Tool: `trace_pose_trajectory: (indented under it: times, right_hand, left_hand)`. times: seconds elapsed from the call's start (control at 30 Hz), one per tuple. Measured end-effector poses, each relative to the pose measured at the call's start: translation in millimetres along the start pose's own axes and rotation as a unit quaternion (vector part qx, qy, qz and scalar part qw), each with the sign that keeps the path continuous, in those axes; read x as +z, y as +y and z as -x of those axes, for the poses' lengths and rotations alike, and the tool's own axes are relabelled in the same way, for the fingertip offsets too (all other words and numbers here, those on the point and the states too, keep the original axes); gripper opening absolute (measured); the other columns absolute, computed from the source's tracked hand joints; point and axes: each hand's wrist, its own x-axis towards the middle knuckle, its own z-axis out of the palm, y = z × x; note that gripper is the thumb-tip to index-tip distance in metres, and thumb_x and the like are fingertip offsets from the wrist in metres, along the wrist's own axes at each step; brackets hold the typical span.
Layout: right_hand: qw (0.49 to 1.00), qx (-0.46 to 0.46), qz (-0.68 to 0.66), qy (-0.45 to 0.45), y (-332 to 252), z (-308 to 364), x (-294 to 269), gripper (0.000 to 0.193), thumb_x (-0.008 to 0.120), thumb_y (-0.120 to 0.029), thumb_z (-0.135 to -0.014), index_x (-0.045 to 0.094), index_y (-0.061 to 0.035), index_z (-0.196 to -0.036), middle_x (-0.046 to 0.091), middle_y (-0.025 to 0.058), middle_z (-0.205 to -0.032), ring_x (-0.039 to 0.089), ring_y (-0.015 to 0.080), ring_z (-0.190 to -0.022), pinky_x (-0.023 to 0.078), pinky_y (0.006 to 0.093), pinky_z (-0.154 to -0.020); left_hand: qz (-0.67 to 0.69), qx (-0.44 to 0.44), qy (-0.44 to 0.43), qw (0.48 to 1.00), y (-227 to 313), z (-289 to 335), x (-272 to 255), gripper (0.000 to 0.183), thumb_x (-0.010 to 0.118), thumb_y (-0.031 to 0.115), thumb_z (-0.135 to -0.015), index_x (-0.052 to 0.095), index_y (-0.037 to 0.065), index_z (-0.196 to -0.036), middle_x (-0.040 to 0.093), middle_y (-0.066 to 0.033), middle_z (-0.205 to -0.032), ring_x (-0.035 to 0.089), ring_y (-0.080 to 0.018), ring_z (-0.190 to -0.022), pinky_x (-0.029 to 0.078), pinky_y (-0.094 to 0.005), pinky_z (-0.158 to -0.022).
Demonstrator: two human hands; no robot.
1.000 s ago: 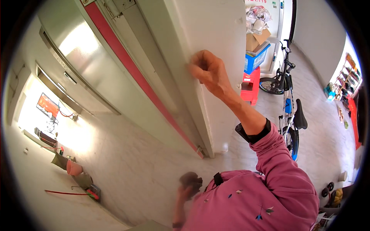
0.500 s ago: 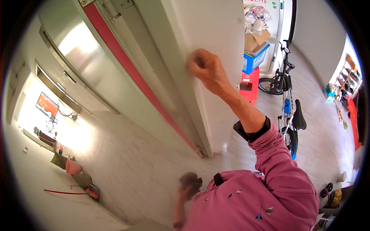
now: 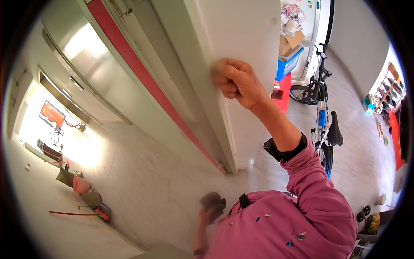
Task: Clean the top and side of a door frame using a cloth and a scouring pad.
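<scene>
My right hand is raised to the edge of the white wall, where it meets the pale green-grey door frame. Its fingers are curled in, the tips blurred against the frame; whatever they might hold is hidden. Low down, in front of my pink jacket, my left hand is closed around a dark brown, soft-looking lump, too blurred to name. Beside the frame stands a pale door with a red strip along its edge.
Right of the wall, a bicycle stands by a red stool-like piece and a blue bin with a cardboard box. Shoes fill a rack at far right. A pink bucket and dustpan sit at left.
My right hand has shifted slightly right and down along the frame's edge, its fingers turned a little. The left hand and the dark lump stay nearly where they were.
</scene>
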Motion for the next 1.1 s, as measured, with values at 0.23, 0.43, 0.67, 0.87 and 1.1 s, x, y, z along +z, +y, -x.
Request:
trace_pose_trajectory:
  times: [0.23,0.43,0.67,0.87,1.1]
  right_hand:
    - [0.94,-0.233,0.248,0.037,19,-5,-1,0.021,0.058,-0.021,-0.081,0.051,-0.0011,-0.08,0.047,-0.0015,-0.062,0.036,0.003,-0.048,0.028,0.0195,-0.04]
    - [0.985,-0.09,0.142,-0.043,9,-8,-6,0.02,0.055,-0.021,-0.083,0.05,-0.0029,-0.078,0.041,-0.0023,-0.06,0.036,0.0036,-0.05,0.028,0.0197,-0.042]
    - [0.995,0.016,0.026,-0.099,-5,-3,-12,0.013,0.052,-0.019,-0.082,0.049,-0.0079,-0.075,0.038,-0.0046,-0.06,0.029,0.0034,-0.048,0.023,0.0187,-0.041]
    - [0.932,-0.186,0.307,0.054,-1,-2,2,0.01,0.054,-0.011,-0.078,0.049,-0.0046,-0.071,0.048,-0.0004,-0.062,0.041,0.006,-0.05,0.035,0.0196,-0.045]
    - [0.98,-0.166,0.104,0.034,4,-6,1,0.011,0.056,-0.008,-0.076,0.05,-0.0014,-0.071,0.056,0.0074,-0.068,0.054,0.012,-0.057,0.046,0.0242,-0.051]
  left_hand:
    - [-0.095,0.02,0.004,0.995,17,2,2,0.038,0.059,0.027,-0.071,0.057,0.005,-0.103,0.063,-0.0063,-0.081,0.06,-0.0134,-0.07,0.049,-0.0268,-0.049]
    - [-0.028,-0.034,-0.001,0.999,-39,-19,-16,0.038,0.059,0.026,-0.072,0.057,0.004,-0.102,0.062,-0.009,-0.082,0.06,-0.0148,-0.069,0.05,-0.0279,-0.053]
    - [0.018,0.006,0.022,1.0,-42,-14,-8,0.041,0.063,0.027,-0.07,0.055,0.002,-0.102,0.061,-0.0078,-0.079,0.058,-0.0144,-0.062,0.048,-0.0296,-0.043]
    - [0.026,0.042,0.004,0.999,-36,-10,-8,0.039,0.062,0.027,-0.071,0.056,0.004,-0.102,0.061,-0.0064,-0.082,0.058,-0.0144,-0.063,0.048,-0.0296,-0.045]
    - [-0.042,-0.025,0.033,0.998,-15,-6,1,0.038,0.063,0.025,-0.071,0.056,0.001,-0.1,0.061,-0.0074,-0.08,0.058,-0.0153,-0.063,0.049,-0.0301,-0.049]
